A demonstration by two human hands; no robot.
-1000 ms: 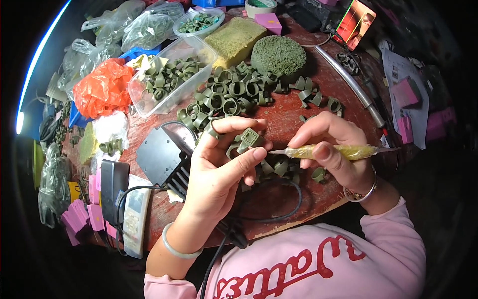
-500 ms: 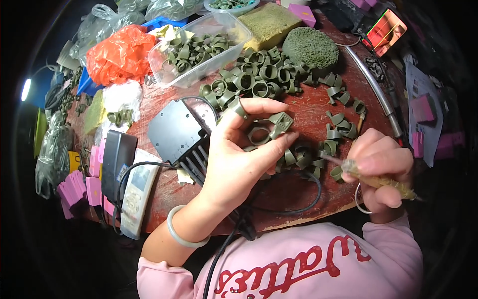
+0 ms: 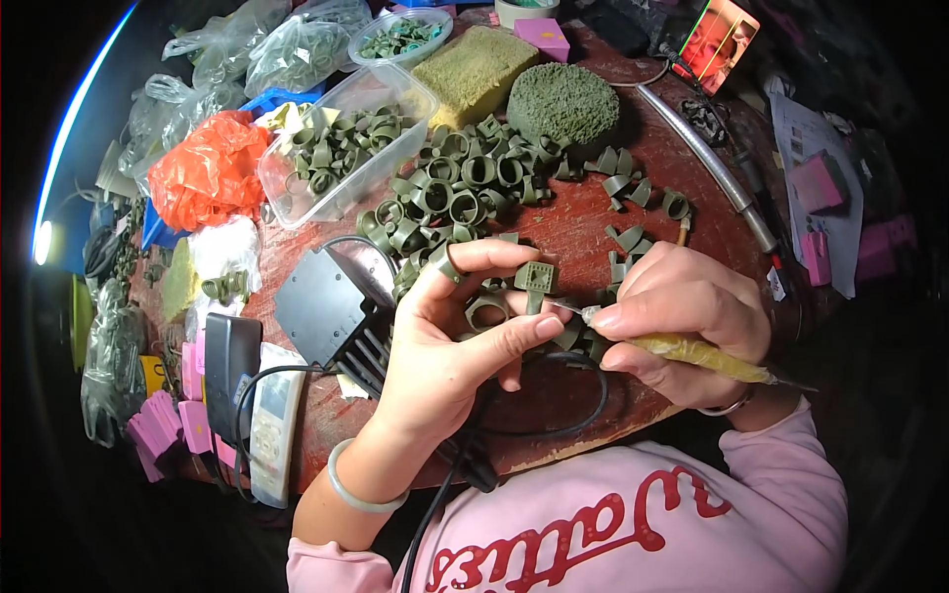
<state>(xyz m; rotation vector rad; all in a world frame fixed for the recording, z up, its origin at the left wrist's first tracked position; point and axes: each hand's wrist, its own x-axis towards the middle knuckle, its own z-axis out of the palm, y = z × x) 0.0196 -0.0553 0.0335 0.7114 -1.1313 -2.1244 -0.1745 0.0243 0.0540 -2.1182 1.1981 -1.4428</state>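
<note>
Between the thumb and fingers of my left hand [image 3: 435, 346] is a dark green ring [image 3: 535, 278] with a square, dotted top facing up. Another green ring [image 3: 442, 263] sits around my left index finger. My right hand [image 3: 707, 301] grips a thin carving tool [image 3: 697, 354] by its yellow wrapped handle. The tool's metal tip points left, close beside the held ring's band; I cannot tell whether it touches. Below and behind my left fingers lie more green rings, partly hidden.
A pile of green rings [image 3: 465, 183] covers the mid-table, beside a clear plastic box [image 3: 331, 198] of more rings. Behind stand a yellow-green sponge block [image 3: 474, 74] and a green textured lump [image 3: 563, 104]. A black device [image 3: 321, 296] with cables lies left, a metal tube [image 3: 707, 158] right.
My right hand has moved left and up, bringing the tool's tip beside the held ring. The ring has turned so its square top stands more upright. The whole view has shifted slightly.
</note>
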